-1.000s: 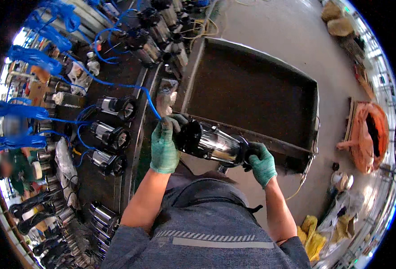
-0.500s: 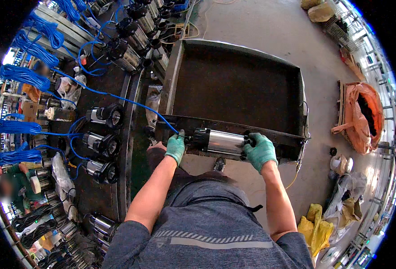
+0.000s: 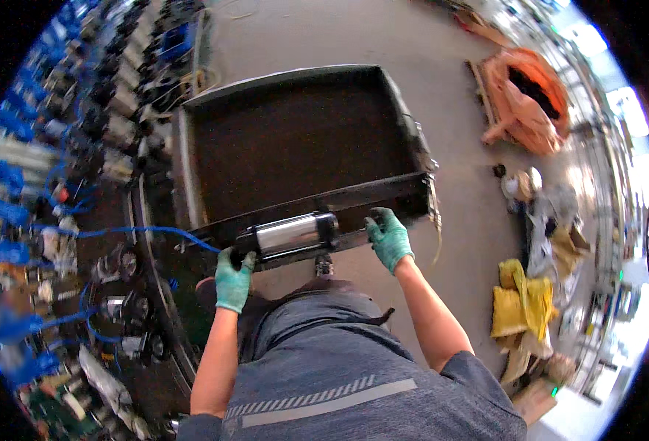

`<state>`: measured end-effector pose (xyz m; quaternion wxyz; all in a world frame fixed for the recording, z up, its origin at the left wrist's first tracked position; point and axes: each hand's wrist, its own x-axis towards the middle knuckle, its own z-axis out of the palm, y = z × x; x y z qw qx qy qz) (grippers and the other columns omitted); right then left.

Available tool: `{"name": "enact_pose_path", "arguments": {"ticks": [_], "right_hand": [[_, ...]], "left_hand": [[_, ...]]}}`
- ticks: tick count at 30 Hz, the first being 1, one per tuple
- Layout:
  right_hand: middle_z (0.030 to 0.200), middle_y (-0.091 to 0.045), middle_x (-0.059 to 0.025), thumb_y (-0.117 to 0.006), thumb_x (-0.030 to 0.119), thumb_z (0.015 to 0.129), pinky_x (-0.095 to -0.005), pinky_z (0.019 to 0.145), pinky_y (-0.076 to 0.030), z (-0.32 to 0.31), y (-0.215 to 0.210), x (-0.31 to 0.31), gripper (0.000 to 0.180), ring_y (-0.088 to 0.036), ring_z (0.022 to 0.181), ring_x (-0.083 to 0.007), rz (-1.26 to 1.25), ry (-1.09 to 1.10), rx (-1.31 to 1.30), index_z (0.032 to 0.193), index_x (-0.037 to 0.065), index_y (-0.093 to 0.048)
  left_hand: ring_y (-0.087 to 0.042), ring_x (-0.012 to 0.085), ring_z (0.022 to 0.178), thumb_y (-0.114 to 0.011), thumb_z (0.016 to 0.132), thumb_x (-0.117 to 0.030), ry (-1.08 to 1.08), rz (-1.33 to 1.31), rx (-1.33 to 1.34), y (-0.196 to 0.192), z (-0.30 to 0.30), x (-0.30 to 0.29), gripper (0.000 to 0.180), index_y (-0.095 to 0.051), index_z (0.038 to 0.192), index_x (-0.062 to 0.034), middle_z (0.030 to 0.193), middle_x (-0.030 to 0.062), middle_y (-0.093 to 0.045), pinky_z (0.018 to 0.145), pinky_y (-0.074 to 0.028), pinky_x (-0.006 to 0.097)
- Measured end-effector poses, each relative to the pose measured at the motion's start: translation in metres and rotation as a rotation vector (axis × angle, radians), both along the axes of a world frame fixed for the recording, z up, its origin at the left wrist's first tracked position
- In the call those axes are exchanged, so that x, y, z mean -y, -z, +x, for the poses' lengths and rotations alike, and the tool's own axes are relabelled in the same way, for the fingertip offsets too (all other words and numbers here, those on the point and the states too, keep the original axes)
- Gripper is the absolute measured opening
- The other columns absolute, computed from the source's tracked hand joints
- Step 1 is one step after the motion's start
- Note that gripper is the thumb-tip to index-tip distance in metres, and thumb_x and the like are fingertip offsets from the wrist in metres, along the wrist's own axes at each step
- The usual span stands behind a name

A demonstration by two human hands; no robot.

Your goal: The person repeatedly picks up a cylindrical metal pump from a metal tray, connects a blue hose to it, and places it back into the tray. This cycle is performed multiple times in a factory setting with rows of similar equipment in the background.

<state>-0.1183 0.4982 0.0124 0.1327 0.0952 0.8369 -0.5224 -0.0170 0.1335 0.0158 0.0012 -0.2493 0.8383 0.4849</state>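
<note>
A pump [image 3: 287,235] with a shiny steel body and black ends lies across the near ledge of a dark metal tank [image 3: 184,165]. A blue cable [image 3: 166,230] runs from its left end off to the left. My left hand [image 3: 232,283], in a green glove, has thumb and fingers around the pump's black left end. To the right of the pump, my right hand [image 3: 390,241], also in a green glove, is apart from it. Its fingers are spread and slightly bent, with nothing in them.
On the left, a blurred bench holds several more pumps [image 3: 127,307] and coiled blue cables [image 3: 4,213]. An orange sack [image 3: 501,95] stands at the far right on the floor. Nearer lie yellow bags [image 3: 523,301]. A hose [image 3: 436,202] hangs at the tank's right corner.
My right hand has come off the pump's right end and opened. My left hand has shifted onto the pump's left end. The whole view has swung, moving the tank leftward in the picture.
</note>
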Motion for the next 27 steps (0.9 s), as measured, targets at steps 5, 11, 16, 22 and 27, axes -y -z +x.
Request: {"name": "enact_pose_path", "arguments": {"ticks": [5, 11, 16, 22, 27], "right_hand": [[0.095, -0.074, -0.0145, -0.072, 0.036, 0.094, -0.044, 0.081, -0.055, -0.003, 0.001, -0.079, 0.036, -0.071, 0.089, -0.0338, 0.549, 0.4, -0.05, 0.117, 0.01, -0.064], [0.087, -0.071, -0.0143, -0.07, 0.044, 0.096, -0.0394, 0.053, -0.054, -0.028, 0.069, -0.141, 0.039, -0.068, 0.058, -0.0234, 0.398, 0.533, 0.039, 0.115, 0.011, -0.06], [0.084, -0.071, -0.0194, -0.064, 0.037, 0.1, -0.044, 0.062, -0.056, -0.042, 0.085, -0.133, 0.031, -0.071, 0.068, -0.033, 0.827, 0.376, -0.155, 0.111, 0.008, -0.061], [0.074, -0.06, -0.0014, -0.063, 0.021, 0.102, -0.0331, 0.058, -0.047, -0.036, 0.041, -0.118, 0.02, -0.053, 0.064, -0.0128, 0.128, 0.447, -0.103, 0.106, 0.003, -0.07], [0.086, -0.068, 0.0012, -0.063, 0.014, 0.102, -0.0267, 0.054, -0.046, -0.007, -0.01, -0.05, 0.018, -0.054, 0.063, -0.0088, -0.356, 0.067, 0.065, 0.118, 0.01, -0.071]], "left_hand": [[-0.063, 0.0258, 0.107, -0.09, 0.082, -0.029, 0.028, -0.072, -0.06, 0.005, 0.0, -0.013, 0.068, -0.053, 0.128, 0.0054, 0.115, 0.0159, -0.066, 0.099, -0.05, 0.037], [-0.063, 0.0281, 0.104, -0.092, 0.078, -0.025, -0.022, 0.027, 0.056, 0.039, 0.0, 0.006, 0.071, -0.051, 0.128, 0.0046, 0.112, 0.0161, -0.066, 0.098, -0.051, 0.039], [-0.065, 0.0291, 0.102, -0.095, 0.074, -0.03, 0.004, -0.102, -0.021, 0.019, -0.002, -0.003, 0.075, -0.052, 0.125, 0.0044, 0.113, 0.0192, -0.068, 0.095, -0.052, 0.04], [-0.067, 0.027, 0.098, -0.094, 0.075, -0.031, 0.024, -0.07, -0.033, 0.003, -0.003, -0.006, 0.07, -0.053, 0.121, 0.0015, 0.11, 0.0167, -0.071, 0.091, -0.054, 0.039], [-0.068, 0.0267, 0.097, -0.093, 0.077, -0.031, 0.047, -0.046, -0.011, 0.005, -0.007, -0.004, 0.067, -0.052, 0.119, 0.0009, 0.109, 0.0158, -0.071, 0.09, -0.054, 0.039]]}}
